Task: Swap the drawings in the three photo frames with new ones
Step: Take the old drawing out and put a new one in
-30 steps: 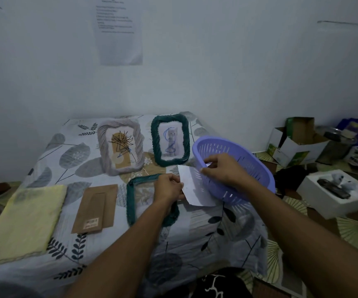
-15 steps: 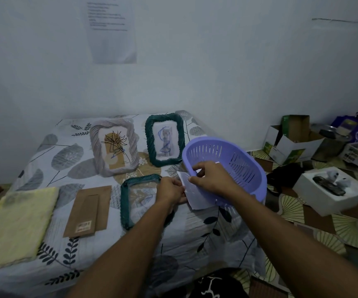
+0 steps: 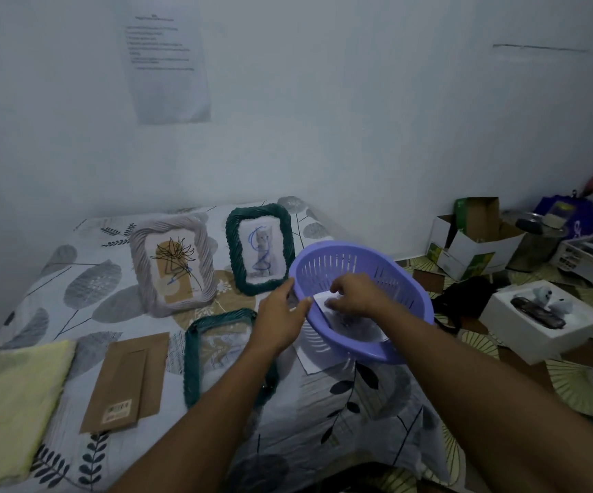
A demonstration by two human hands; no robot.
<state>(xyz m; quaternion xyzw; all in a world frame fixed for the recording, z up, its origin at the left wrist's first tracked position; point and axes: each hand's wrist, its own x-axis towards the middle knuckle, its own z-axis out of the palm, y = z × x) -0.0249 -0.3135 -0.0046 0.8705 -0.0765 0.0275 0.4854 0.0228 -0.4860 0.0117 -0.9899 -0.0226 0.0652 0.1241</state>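
Just left of the lilac basket [image 3: 352,350], the flat green photo frame [image 3: 190,357] seemingly awaits a new drawing. Your left grip [image 3: 281,314], fingers relaxed, steadies the basket's rim; your right grip [image 3: 357,295] pinches a white sheet [image 3: 319,298] inside.

The bedsheet [image 3: 85,286] is white, printed with large grey leaves, dark leaf sprigs and a tan patch. The basket [image 3: 409,279] is lilac, its walls striped with pale slots. The green upright frame [image 3: 233,250] is dark teal braid around a grey figure drawing [image 3: 262,254] crossed by blue scribble. The pale frame [image 3: 167,224] is greyish-lilac braid around a tan drawing [image 3: 176,265] with a black line flower. The flat frame [image 3: 190,364] is dark teal too. The backing card [image 3: 124,382] is brown with a barcode label, the cloth [image 3: 10,403] pale yellow, the paper [image 3: 321,299] white, the floor [image 3: 572,378] cream fans on brown
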